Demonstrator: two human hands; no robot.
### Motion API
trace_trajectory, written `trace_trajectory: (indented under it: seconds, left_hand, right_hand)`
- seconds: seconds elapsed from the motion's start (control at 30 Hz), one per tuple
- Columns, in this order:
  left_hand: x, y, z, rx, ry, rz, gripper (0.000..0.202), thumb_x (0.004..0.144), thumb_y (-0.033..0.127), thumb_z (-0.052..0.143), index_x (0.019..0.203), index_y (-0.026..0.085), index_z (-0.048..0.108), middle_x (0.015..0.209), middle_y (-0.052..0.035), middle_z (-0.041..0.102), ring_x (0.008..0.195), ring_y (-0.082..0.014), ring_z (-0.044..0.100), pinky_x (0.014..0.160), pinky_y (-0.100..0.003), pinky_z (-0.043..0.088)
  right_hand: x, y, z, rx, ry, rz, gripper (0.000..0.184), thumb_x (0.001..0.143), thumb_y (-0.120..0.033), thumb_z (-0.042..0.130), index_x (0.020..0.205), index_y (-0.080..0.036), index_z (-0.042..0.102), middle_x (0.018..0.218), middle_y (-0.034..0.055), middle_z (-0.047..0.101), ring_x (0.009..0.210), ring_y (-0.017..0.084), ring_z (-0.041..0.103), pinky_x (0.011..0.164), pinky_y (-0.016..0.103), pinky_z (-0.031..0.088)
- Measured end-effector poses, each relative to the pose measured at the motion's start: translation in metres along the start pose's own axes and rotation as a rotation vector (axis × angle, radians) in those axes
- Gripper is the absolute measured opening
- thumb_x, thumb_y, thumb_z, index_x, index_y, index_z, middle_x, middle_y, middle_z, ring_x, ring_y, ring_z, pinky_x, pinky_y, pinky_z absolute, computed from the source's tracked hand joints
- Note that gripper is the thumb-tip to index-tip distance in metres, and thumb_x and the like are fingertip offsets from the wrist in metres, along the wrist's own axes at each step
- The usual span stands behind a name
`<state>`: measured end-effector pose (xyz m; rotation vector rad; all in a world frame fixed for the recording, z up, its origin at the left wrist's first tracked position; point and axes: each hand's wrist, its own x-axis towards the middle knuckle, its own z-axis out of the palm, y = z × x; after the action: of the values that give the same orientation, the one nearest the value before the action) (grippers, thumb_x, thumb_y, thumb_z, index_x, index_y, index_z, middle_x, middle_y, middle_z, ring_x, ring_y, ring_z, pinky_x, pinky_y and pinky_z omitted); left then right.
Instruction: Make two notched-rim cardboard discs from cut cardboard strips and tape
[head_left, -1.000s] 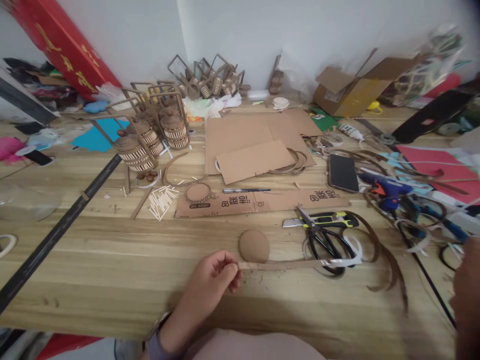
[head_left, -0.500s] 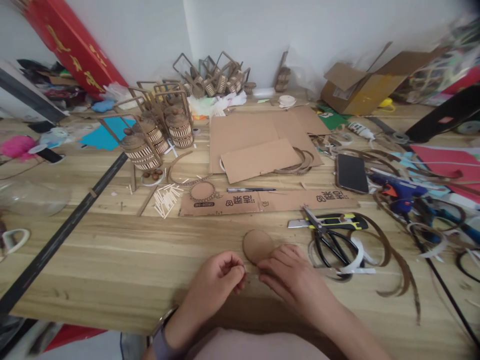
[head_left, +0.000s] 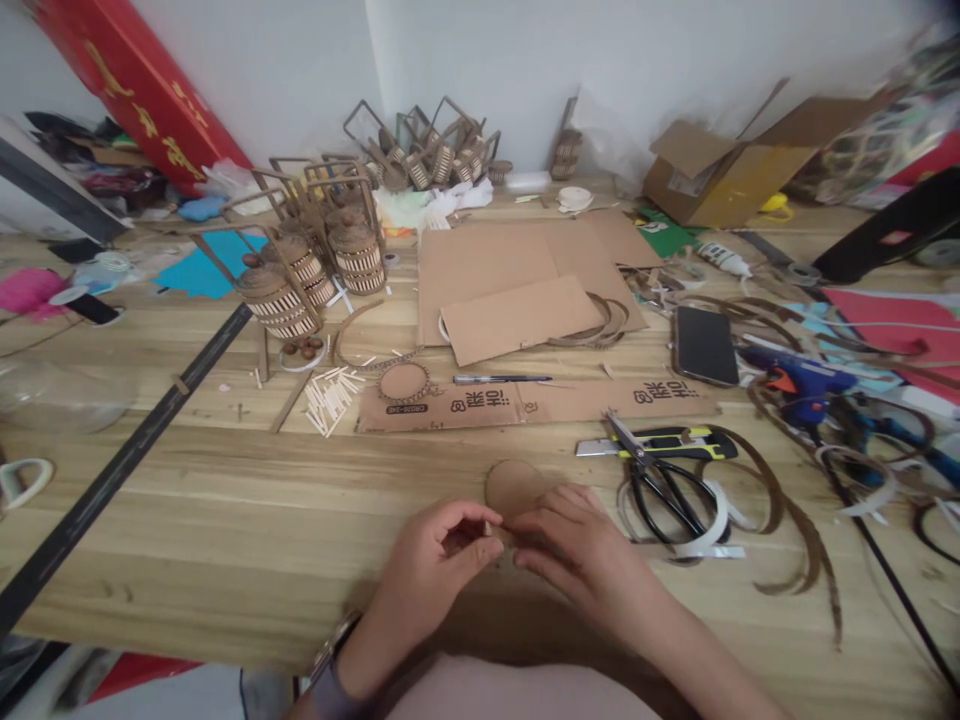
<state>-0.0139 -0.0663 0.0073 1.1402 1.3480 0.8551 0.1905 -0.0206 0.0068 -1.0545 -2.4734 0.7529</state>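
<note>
A round cardboard disc [head_left: 514,484] shows just beyond my hands near the front of the table. My right hand [head_left: 581,545] covers its near right edge, with bent fingers gripping there. My left hand [head_left: 442,550] is beside it on the left, curved, thumb and forefinger parted and pointing toward the right fingertips. Nothing plainly shows between the left fingers. The near edge of the disc is hidden by the hands. To the right lie black-handled scissors [head_left: 667,497] and a yellow and black utility knife [head_left: 660,443].
A printed cardboard strip [head_left: 562,400] lies beyond the disc, with a pen [head_left: 502,379] behind it. Small sticks [head_left: 330,400] and woven lidded baskets [head_left: 279,300] stand left. A phone [head_left: 705,345], blue glue gun [head_left: 799,385] and brown strips [head_left: 806,540] are right.
My left hand has moved slightly right and its thumb and forefinger have parted, bringing the fingertips up to my right hand. The right hand stays at the cardboard disc.
</note>
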Motion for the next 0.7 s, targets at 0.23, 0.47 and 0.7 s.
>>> trace_trajectory:
  seconds: [0.23,0.47,0.7]
  left_hand:
    - [-0.003,-0.002,-0.001,0.135,0.042,0.083,0.018,0.082,0.027,0.063,0.094,0.022,0.076,0.087,-0.0038,0.072,0.079,-0.0179,0.063,0.073,-0.024,0.048]
    - [-0.005,-0.004,-0.001,0.172,0.044,0.095,0.018,0.081,0.026,0.063,0.093,0.022,0.077,0.086,-0.0044,0.073,0.080,-0.0191,0.065,0.075,-0.026,0.049]
    - [0.002,-0.009,-0.013,0.099,0.165,0.011,0.026,0.081,0.034,0.062,0.099,0.019,0.074,0.082,-0.0053,0.072,0.075,-0.0197,0.067,0.071,-0.028,0.052]
  right_hand:
    - [0.011,0.023,0.018,-0.450,0.220,0.271,0.041,0.084,-0.048,0.067,0.111,-0.017,0.064,0.103,0.0151,0.066,0.093,0.034,0.063,0.077,0.048,0.049]
    - [0.022,0.016,0.018,-0.187,0.218,0.333,0.021,0.079,-0.031,0.067,0.092,-0.021,0.055,0.087,0.0081,0.065,0.082,0.028,0.064,0.069,0.039,0.049]
    - [0.016,0.019,-0.013,0.382,0.368,0.411,0.019,0.085,-0.042,0.056,0.090,-0.024,0.051,0.077,0.0010,0.063,0.068,0.018,0.061,0.059,0.029,0.050]
